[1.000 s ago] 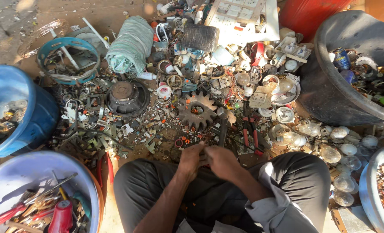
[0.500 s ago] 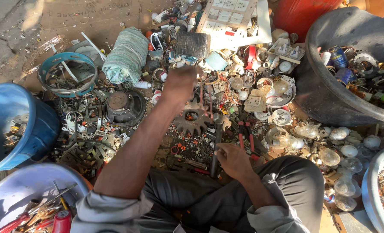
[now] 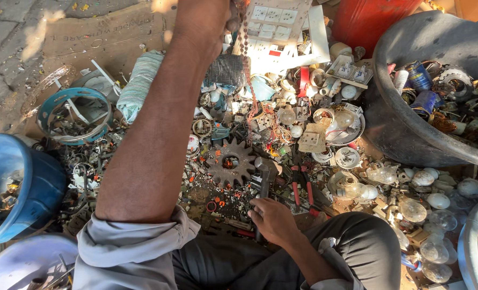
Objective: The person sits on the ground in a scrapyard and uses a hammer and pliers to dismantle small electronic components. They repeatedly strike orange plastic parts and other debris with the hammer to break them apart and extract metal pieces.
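Observation:
My left hand (image 3: 224,15) is stretched far forward to the top edge of the view. It is closed on a thin rusty beaded strand (image 3: 248,80) that hangs down over the scrap pile; the fingers are partly cut off by the frame. My right hand (image 3: 274,219) rests low by my knee, gripping the dark handle of a hammer (image 3: 263,182). The hammer's head lies beside a rusty toothed gear (image 3: 231,164). Red-handled pliers (image 3: 305,189) lie just right of the hammer.
Scrap covers the ground: a white switch panel (image 3: 282,27), several glass bulbs (image 3: 410,209) and a green wrapped roll (image 3: 137,86). A blue tub (image 3: 29,188) stands left, a black tub (image 3: 405,134) of scrap right, a red container (image 3: 373,21) at the back.
My left hand left my lap, reached forward over the pile and lifted the beaded strand. My right hand dropped onto the hammer handle. The view moved closer to the pile.

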